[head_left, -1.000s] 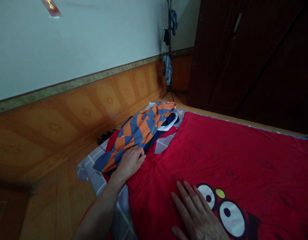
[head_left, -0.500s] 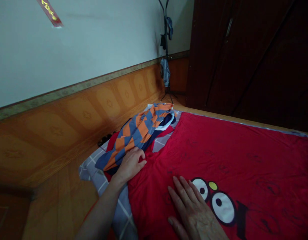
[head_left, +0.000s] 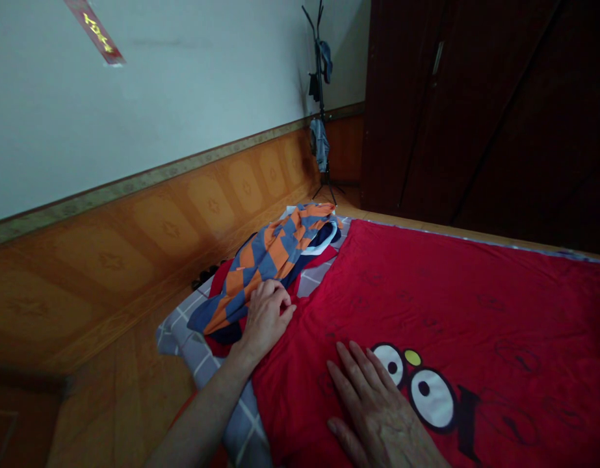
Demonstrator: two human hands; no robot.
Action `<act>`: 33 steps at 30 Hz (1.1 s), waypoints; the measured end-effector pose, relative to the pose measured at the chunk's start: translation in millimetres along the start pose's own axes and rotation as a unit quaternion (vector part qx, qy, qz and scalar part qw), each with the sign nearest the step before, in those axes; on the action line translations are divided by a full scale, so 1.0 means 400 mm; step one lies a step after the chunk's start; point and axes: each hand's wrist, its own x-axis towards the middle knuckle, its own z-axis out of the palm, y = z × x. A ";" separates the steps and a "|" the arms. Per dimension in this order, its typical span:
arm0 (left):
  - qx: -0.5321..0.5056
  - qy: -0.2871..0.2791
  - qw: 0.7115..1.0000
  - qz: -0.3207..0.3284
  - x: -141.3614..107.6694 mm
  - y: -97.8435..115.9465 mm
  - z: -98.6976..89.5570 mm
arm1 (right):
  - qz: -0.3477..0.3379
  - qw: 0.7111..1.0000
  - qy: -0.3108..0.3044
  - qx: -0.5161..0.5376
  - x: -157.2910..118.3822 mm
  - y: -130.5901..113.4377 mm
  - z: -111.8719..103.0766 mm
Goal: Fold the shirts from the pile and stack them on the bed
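A large red cloth [head_left: 436, 279] printed with cartoon eyes lies spread over a grey checked sheet [head_left: 202, 351]. My right hand [head_left: 372, 403] rests flat on it, palm down with fingers stretched out, beside the printed eyes. At the cloth's left edge, my left hand [head_left: 268, 315] has its fingers curled in towards the thumb, with red fabric at the fingertips. Just beyond that hand lies a heap of clothes, topped by an orange and grey-blue checked garment [head_left: 265, 260]. Navy and red fabric shows beneath it.
A black coat stand [head_left: 319, 84] holding a cap and a grey cloth stands in the far corner. Dark wardrobe doors [head_left: 465, 110] fill the back right. Wood panelling [head_left: 173, 221] runs along the left wall, above a wooden floor [head_left: 99, 390].
My left hand has shifted slightly right and up along the red cloth's edge, its fingers more curled. My right hand stays flat in place. The view has tilted a little.
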 end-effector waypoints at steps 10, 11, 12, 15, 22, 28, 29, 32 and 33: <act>0.115 -0.112 0.983 -0.089 -0.005 -0.009 -0.003 | 0.006 1.000 0.006 -0.009 0.002 -0.003 0.008; 0.111 -0.111 0.984 -0.087 -0.006 -0.010 -0.002 | 0.006 1.000 0.007 -0.008 0.001 -0.004 0.010; 0.100 -0.107 0.986 -0.080 -0.006 -0.010 0.000 | 0.007 1.000 0.008 -0.006 0.001 -0.004 0.012; 0.040 -0.089 0.994 -0.057 -0.005 -0.011 0.006 | 0.007 1.000 0.011 -0.003 -0.001 -0.003 0.016; -0.133 -0.067 0.983 -0.103 0.002 -0.016 0.028 | 0.005 1.000 0.015 -0.004 -0.003 0.000 0.010; -0.342 -0.051 0.933 -0.100 0.007 -0.020 0.027 | 0.011 1.000 0.006 0.013 -0.005 0.000 0.018; -0.345 -0.049 0.933 -0.092 0.007 -0.020 0.027 | 0.014 1.000 0.006 0.017 -0.005 -0.001 0.020; -0.284 -0.045 0.955 -0.076 0.007 -0.021 0.033 | 0.017 1.000 0.001 0.025 -0.005 -0.003 0.021; -0.245 -0.046 0.966 -0.069 0.007 -0.022 0.036 | 0.016 1.000 0.000 0.027 -0.005 -0.003 0.021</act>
